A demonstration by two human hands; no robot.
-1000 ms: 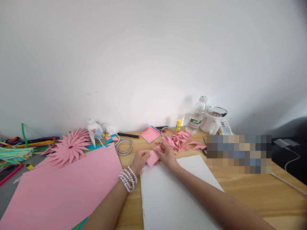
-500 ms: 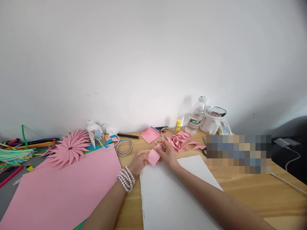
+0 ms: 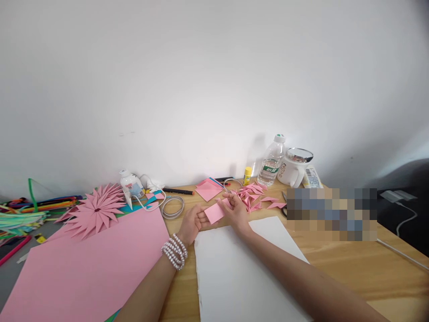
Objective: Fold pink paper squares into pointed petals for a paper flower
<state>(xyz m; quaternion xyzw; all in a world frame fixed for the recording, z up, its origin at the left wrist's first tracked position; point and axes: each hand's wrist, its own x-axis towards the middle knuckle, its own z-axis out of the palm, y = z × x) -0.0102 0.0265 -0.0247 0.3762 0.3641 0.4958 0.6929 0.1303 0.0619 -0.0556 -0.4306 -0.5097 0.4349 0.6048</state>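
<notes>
Head view: left hand (image 3: 193,222) & right hand (image 3: 237,211) both pinch a small pink paper square (image 3: 214,212) between them — held just above the wooden table (image 3: 351,264), at the far edge of a white sheet (image 3: 241,273). Folded pink pieces (image 3: 254,199) lie just beyond the right hand; big pink sheet (image 3: 83,264) to the left.

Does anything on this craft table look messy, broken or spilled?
Nothing looks spilled or broken. The folded pink pieces lie in a loose heap behind the hands, and the white sheet has a ragged left edge. The water bottle and mug stand upright.
</notes>
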